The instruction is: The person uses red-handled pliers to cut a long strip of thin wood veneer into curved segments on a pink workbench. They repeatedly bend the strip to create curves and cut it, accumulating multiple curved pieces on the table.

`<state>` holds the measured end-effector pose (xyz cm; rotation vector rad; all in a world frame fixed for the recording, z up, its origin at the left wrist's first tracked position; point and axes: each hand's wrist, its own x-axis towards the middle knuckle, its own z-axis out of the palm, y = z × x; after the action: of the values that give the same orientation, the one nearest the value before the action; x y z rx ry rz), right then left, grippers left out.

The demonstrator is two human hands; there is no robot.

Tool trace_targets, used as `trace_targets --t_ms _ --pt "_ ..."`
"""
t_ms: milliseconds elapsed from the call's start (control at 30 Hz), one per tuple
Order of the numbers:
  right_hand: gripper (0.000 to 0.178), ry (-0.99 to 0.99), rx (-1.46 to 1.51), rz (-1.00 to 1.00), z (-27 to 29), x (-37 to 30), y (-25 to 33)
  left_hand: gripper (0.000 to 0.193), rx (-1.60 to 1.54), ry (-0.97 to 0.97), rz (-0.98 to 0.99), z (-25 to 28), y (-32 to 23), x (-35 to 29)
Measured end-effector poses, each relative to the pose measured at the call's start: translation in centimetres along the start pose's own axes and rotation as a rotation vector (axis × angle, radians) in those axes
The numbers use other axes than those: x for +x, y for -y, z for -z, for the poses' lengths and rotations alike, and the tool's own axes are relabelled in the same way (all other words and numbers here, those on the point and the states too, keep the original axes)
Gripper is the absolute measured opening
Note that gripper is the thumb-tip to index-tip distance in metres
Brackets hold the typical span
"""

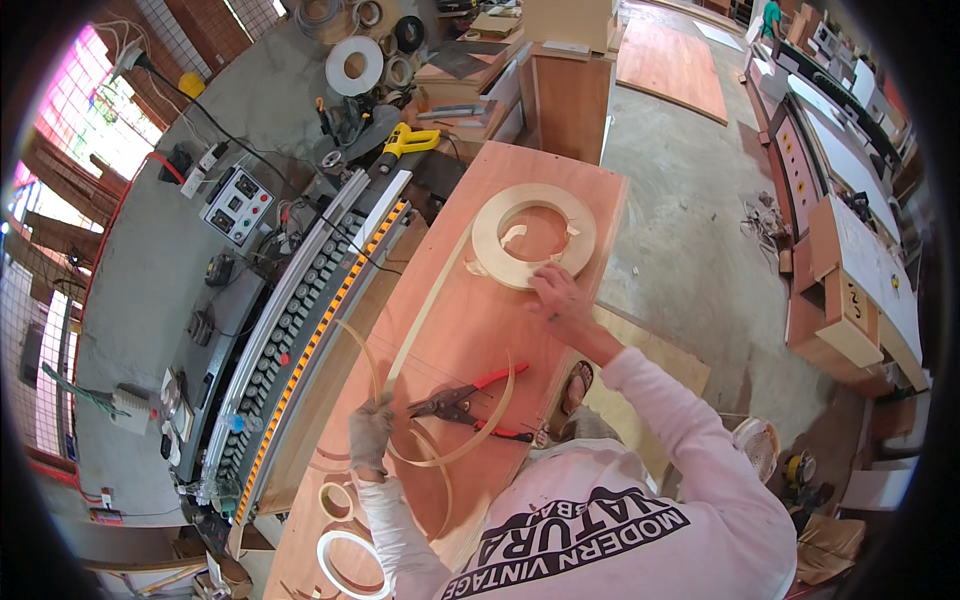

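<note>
A large roll of pale edge banding (pixel 489 233) lies flat on a reddish plywood board (pixel 470 330). From its left side a long strip (pixel 432 310) runs toward me. My left hand (pixel 371 435), in a grey glove, is closed on that strip, and the loose end curls round to the right. My right hand (pixel 562 300) is bare, its fingers curled at the roll's near rim. Between my hands, red-handled cutting pliers (pixel 455 405) lie with their handles apart. A small tan ring roll (pixel 326 500) and a white ring (pixel 325 565) rest below my left hand.
Along the left stands an edge-banding machine (pixel 310 290) with a roller row and a control box (pixel 238 205). A yellow heat gun (pixel 408 142) lies beyond it, near more tape rolls (pixel 353 65). At the right are a long bench (pixel 870 275) and a plywood sheet (pixel 672 70).
</note>
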<state>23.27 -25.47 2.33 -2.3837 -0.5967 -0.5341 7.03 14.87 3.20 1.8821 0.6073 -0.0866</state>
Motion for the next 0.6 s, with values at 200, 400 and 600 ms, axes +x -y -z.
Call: trace_targets --t_ms 200,400,600 --pt "0.072 0.223 -0.285 0.048 -4.9 4.8 -1.9 0.028 0.047 -0.072 0.021 0.4 0.1 -0.9" --pt "0.079 0.546 -0.223 0.144 -1.7 6.8 -4.7 0.029 0.004 -0.072 0.101 2.2 2.1 -4.0" --pt "0.058 0.523 -0.505 0.301 1.6 9.3 -12.9 0.029 0.208 -0.127 0.128 2.9 1.1 -11.0"
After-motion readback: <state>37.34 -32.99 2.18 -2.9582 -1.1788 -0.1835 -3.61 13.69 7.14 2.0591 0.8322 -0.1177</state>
